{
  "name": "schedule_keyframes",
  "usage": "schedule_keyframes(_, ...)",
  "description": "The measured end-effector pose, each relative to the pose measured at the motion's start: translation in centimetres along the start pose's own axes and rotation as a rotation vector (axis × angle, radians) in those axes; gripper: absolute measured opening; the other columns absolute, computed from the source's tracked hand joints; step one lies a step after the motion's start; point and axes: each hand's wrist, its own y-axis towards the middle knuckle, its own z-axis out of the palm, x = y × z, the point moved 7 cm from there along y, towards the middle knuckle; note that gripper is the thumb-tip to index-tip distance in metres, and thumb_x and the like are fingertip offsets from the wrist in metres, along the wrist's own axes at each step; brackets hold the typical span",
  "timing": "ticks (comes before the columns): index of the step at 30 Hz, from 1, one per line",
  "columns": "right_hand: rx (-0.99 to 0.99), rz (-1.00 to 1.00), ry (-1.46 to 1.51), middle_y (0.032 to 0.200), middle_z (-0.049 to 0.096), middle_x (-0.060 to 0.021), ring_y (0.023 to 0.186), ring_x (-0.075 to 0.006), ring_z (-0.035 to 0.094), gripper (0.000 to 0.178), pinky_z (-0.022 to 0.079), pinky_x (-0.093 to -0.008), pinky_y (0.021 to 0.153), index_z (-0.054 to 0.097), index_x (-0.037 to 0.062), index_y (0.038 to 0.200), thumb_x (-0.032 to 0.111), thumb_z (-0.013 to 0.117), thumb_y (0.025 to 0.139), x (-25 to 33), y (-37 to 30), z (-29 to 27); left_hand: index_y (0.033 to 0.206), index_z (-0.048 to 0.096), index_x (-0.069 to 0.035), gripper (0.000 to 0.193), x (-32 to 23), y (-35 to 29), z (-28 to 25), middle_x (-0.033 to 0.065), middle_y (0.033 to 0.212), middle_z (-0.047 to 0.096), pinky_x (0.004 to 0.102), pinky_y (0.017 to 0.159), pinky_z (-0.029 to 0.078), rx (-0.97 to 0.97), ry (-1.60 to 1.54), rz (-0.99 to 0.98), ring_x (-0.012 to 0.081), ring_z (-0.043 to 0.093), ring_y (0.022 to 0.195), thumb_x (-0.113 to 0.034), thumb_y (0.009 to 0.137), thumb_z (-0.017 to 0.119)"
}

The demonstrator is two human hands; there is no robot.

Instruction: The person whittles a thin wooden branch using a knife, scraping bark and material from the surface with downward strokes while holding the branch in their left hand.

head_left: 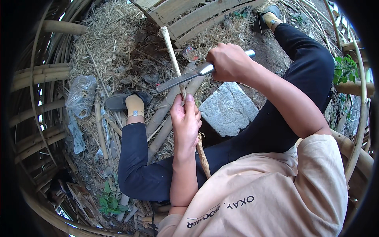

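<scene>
My left hand (pixel 185 120) is wrapped round a wooden stick (pixel 173 55), with the thumb laid along it. The stick slants up and away; its far part is pale and bare, while the near part by my shirt has rough brown bark. My right hand (pixel 229 61) is closed round the silvery handle of a large knife (pixel 179 81). The blade points left and lies across the stick just above my left thumb. Whether the edge bites into the wood I cannot tell.
A rough grey stone block (pixel 229 108) sits on the ground between my legs. Beyond it stands a slatted wooden crate (pixel 197 17). Bamboo poles (pixel 162 112), straw and a clear plastic bag (pixel 81 96) lie to the left. Bamboo fencing (pixel 39 77) curves around the place.
</scene>
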Motion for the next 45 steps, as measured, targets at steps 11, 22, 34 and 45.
schedule_keyframes(11, -0.063, 0.01, -0.023, 0.067, 0.067, -0.0183, 0.065, -0.0384, 0.068, 0.011, 0.057, -0.0455, 0.061, 0.07, 0.0044, 0.071, 0.013, 0.069, 0.063, -0.6, 0.3, -0.2, 0.095, 0.046, -0.014, 0.019, -0.3, 0.0, 0.3, -0.0093, 0.064, 0.032, 0.0181, 0.039, 0.017, 0.009, -0.005, -0.012, -0.001, 0.026, 0.047, -0.029, 0.105, 0.053)
schedule_keyframes(22, -0.125, -0.038, 0.186, 0.066, 0.065, -0.0175, 0.068, -0.0384, 0.066, 0.011, 0.054, -0.0481, 0.066, 0.069, 0.0048, 0.073, 0.011, 0.069, 0.064, -0.6, 0.5, -0.1, 0.092, 0.046, -0.014, 0.021, -0.6, -0.3, 1.1, -0.0092, 0.062, 0.033, 0.0181, 0.039, 0.018, 0.063, -0.016, 0.017, -0.0008, 0.027, 0.047, -0.029, 0.105, 0.053)
schedule_keyframes(34, -0.133, 0.133, -0.049, 0.075, 0.07, -0.0199, 0.075, -0.0382, 0.07, 0.017, 0.058, -0.0457, 0.072, 0.073, 0.0045, 0.082, 0.016, 0.069, 0.071, -4.2, 1.7, -1.4, 0.095, 0.045, -0.012, 0.021, 0.7, -0.9, 1.7, -0.0093, 0.06, 0.034, 0.0178, 0.037, 0.019, 0.042, 0.122, 0.071, -0.0018, 0.028, 0.044, -0.029, 0.106, 0.051)
schedule_keyframes(45, -0.086, 0.067, 0.122, 0.074, 0.069, -0.0185, 0.071, -0.0362, 0.07, 0.015, 0.057, -0.0461, 0.069, 0.074, 0.0056, 0.083, 0.015, 0.07, 0.073, -4.2, 1.1, -1.3, 0.097, 0.047, -0.01, 0.02, 0.0, -0.9, 2.5, -0.0095, 0.062, 0.035, 0.0173, 0.038, 0.018, 0.096, 0.004, 0.025, -0.002, 0.028, 0.046, -0.028, 0.106, 0.051)
